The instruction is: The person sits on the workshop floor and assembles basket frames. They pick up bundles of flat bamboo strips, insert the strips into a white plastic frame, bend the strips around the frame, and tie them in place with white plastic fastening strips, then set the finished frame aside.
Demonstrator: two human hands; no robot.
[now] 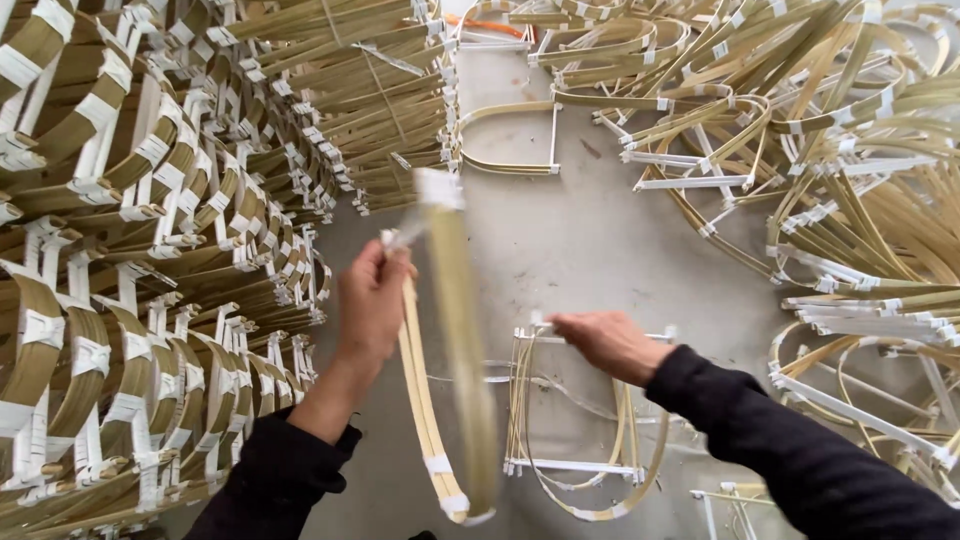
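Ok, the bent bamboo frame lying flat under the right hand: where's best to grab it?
Probably the near white crossbar, coming from above. The bamboo frame lies flat on the floor, and that straight bar is bare, while the right hand already covers the far bar. The left hand holds another, blurred frame.

A stack of bent frames [130, 300] rises to my left, a loose heap of frames [820, 150] spreads to my right, with the floor [570, 250] between them. My left hand [372, 300] holds one frame [440, 400] left of the frame [580, 420] under my right hand [605, 345].
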